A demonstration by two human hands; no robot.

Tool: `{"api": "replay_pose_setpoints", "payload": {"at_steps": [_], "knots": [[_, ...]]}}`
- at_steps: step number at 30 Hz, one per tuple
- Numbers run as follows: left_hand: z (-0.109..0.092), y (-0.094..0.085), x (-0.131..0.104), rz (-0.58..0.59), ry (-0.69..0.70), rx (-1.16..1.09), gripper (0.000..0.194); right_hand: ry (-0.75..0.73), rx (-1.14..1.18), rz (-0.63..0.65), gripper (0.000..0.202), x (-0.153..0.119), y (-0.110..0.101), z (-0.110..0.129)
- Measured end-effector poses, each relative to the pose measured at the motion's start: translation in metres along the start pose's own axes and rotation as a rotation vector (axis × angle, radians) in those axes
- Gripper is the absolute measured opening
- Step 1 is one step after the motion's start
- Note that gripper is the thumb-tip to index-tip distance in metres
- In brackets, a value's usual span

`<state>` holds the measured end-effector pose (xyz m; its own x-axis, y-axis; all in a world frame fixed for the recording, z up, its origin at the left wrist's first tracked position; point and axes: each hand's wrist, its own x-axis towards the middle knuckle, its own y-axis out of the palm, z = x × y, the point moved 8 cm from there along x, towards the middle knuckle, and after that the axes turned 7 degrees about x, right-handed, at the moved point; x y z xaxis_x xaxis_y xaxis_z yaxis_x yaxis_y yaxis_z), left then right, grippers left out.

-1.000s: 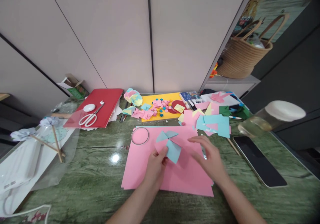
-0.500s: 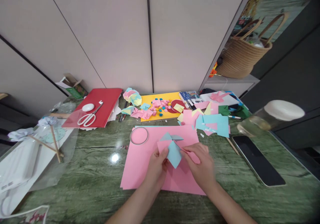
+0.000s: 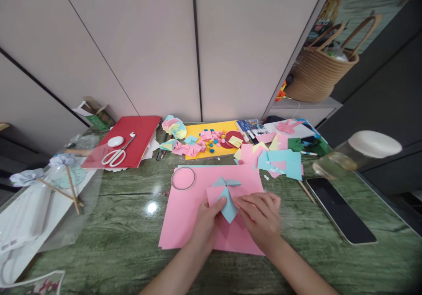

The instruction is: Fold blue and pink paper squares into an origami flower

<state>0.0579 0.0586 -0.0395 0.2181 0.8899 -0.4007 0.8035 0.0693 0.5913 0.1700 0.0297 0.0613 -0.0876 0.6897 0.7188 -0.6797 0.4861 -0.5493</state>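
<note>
The left hand (image 3: 207, 220) and right hand (image 3: 260, 216) hide bits of the folded paper (image 3: 227, 194) they pinch, above pink sheets (image 3: 183, 218). Its blue flap (image 3: 230, 210) runs long from far to near, tip nearest.

A: that tabletop (image 3: 125, 224) looks pretty glossy, right?
B: yep, super shiny. the folded piece (image 3: 230, 211) is matt paper tho, basket (image 3: 319, 75) rough and ropey, phone screen (image 3: 341, 211) smooth.

right fingers (image 3: 248, 203) | earlier: apart | now: pinching folded paper (image 3: 228, 210)
</note>
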Motion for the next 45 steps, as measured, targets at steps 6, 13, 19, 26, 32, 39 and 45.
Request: {"api": "replay_pose_setpoints", "payload": {"at_steps": [6, 13, 19, 26, 32, 39, 45], "knots": [[-0.002, -0.001, 0.000, -0.019, -0.002, 0.020, 0.025, -0.033, 0.014, 0.025, 0.017, -0.002, 0.003, 0.004], [-0.001, 0.001, -0.001, -0.028, -0.027, 0.010, 0.025, -0.063, 0.026, 0.021, 0.020, -0.005, 0.003, 0.004], [-0.002, -0.005, 0.003, -0.071, 0.008, 0.013, 0.040, 0.170, 0.201, 0.052, 0.014, -0.005, 0.009, -0.016], [-0.015, -0.016, -0.004, -0.203, 0.128, 0.257, 0.051, 0.314, 0.208, 0.046, 0.011, -0.007, 0.010, -0.031], [-0.016, -0.008, -0.008, -0.150, 0.185, 0.387, 0.055, 0.182, 0.106, 0.005, 0.010, -0.005, 0.005, -0.021], [-0.007, -0.005, -0.005, -0.111, 0.022, 0.117, 0.050, 0.052, 0.119, 0.017, 0.012, -0.004, 0.005, -0.009], [-0.012, -0.007, 0.001, -0.111, 0.064, -0.010, 0.060, 0.346, 0.259, -0.078, 0.027, -0.013, 0.008, -0.030]]}}
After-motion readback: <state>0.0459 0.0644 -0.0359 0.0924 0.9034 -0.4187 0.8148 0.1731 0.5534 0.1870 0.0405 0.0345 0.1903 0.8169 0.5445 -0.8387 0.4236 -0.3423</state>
